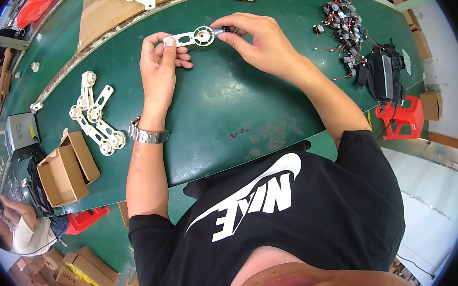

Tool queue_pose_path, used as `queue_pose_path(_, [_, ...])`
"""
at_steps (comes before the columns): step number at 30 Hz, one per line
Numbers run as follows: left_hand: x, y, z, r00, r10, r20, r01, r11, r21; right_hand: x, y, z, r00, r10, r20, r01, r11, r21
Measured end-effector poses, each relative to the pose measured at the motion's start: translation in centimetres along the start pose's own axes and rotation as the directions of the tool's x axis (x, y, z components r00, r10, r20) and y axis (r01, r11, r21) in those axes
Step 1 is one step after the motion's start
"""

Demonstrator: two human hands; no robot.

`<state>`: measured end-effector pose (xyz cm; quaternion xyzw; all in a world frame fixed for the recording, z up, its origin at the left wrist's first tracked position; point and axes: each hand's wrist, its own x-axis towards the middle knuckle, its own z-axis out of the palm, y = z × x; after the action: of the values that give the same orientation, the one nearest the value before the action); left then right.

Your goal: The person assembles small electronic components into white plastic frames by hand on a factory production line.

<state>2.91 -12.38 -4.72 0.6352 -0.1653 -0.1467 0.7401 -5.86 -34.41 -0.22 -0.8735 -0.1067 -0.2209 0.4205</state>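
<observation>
In the head view, the left hand's (164, 56) grip is closed around the flat end of a white plastic bracket (192, 39), thumb on top, fingers beneath. The bracket is held above the far part of the green bench (205, 112), its ring end pointing right. The right hand's (250, 38) grip pinches a small metallic cylinder (219, 31) between thumb and fingertips at the ring's right edge; whether it is seated there I cannot tell. Similar white brackets (95, 115) lie to the left, near open cardboard boxes (62, 176). To the right sits a pile of small motors (344, 23) with red wires, beside a black device (383, 74).
</observation>
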Motion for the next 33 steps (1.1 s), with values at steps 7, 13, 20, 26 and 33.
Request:
queue_pose_path(7, [-0.3, 0.0, 0.3, 0.999, 0.015, 0.029, -0.016, 1.000, 0.010, -0.5, 0.4, 1.5, 0.999, -0.030, -0.024, 0.031, 0.998, 0.055])
queue_pose_path(13, [-0.6, -0.1, 0.9, 0.998, 0.042, 0.048, -0.044, 0.998, 0.036, -0.9, 2.1, 2.1, 0.997, -0.028, -0.069, 0.032, 0.998, 0.050])
queue_pose_path(20, [-1.0, -0.2, 1.5, 0.997, 0.069, 0.017, -0.069, 0.997, 0.030, -1.2, 0.2, 2.8, 0.980, 0.175, -0.100, -0.183, 0.980, -0.084])
queue_pose_path(26, [-1.1, -0.3, 1.8, 0.995, 0.094, 0.016, -0.094, 0.993, 0.064, -1.5, 1.1, 3.3, 0.985, 0.055, -0.163, -0.061, 0.998, -0.034])
queue_pose_path(33, [-1.4, -0.3, 1.9, 0.995, 0.095, 0.040, -0.100, 0.985, 0.139, -1.4, 0.7, 3.4, 0.980, 0.016, -0.198, -0.028, 0.998, -0.054])
